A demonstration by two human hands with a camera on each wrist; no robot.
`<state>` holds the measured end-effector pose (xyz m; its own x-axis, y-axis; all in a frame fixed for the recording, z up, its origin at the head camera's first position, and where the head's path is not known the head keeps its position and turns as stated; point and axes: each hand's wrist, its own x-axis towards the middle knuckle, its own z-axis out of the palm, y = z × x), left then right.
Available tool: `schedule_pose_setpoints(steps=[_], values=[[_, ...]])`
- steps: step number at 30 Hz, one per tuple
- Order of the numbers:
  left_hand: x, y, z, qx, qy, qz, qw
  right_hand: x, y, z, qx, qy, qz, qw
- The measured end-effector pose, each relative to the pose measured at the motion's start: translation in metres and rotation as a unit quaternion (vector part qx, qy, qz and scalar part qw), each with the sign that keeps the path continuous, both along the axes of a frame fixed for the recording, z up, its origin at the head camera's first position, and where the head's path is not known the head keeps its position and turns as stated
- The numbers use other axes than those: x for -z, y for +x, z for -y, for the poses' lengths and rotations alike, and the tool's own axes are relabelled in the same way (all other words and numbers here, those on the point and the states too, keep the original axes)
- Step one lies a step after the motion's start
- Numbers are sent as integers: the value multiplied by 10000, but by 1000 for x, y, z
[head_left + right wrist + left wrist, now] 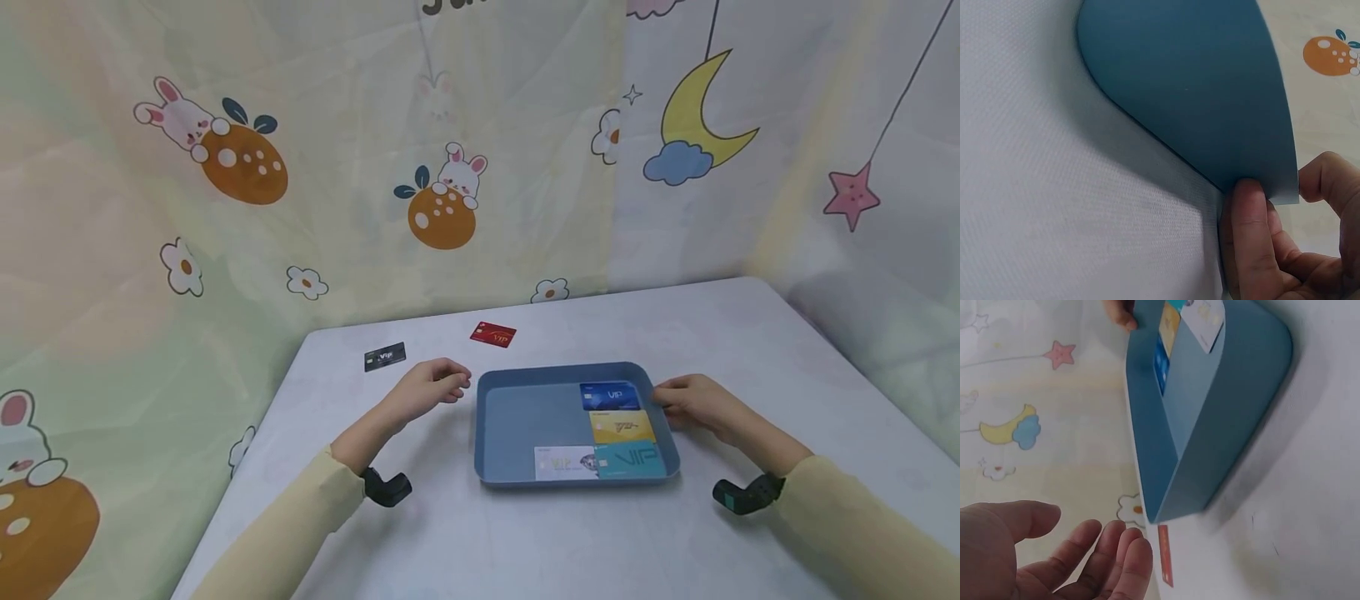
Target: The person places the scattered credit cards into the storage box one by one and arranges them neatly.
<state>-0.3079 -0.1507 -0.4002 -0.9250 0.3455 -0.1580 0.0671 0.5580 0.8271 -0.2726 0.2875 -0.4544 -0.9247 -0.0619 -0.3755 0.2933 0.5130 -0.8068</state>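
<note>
A blue-grey tray (532, 425) lies on the table. Along its right side are a blue VIP card (611, 397), a yellow card (622, 427) and a teal VIP card (628, 461), with a white card (558, 464) left of the teal one. My right hand (697, 404) pinches the tray's right edge, thumb at the rim and fingertips (1250, 197) against the outer wall. Just off the tray's left rim, my left hand (431, 387) hovers with relaxed fingers (1132, 562) and holds nothing.
Behind the tray a red VIP card (493, 334) rests on the white table (570, 542). A black Vip card (385, 357) lies farther left, beyond the left hand. Printed cloth (525, 108) hangs around the table's back and sides.
</note>
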Motion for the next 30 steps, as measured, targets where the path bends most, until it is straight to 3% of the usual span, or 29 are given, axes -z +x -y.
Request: schedule_pose_setpoints(steps=[15, 30], values=[[9, -27, 43, -720, -331, -78, 9968, -1, 1, 1, 1, 91, -23, 10000], [26, -51, 81, -1203, -543, 3, 9913, 0, -1, 1, 9, 167, 5, 9999]])
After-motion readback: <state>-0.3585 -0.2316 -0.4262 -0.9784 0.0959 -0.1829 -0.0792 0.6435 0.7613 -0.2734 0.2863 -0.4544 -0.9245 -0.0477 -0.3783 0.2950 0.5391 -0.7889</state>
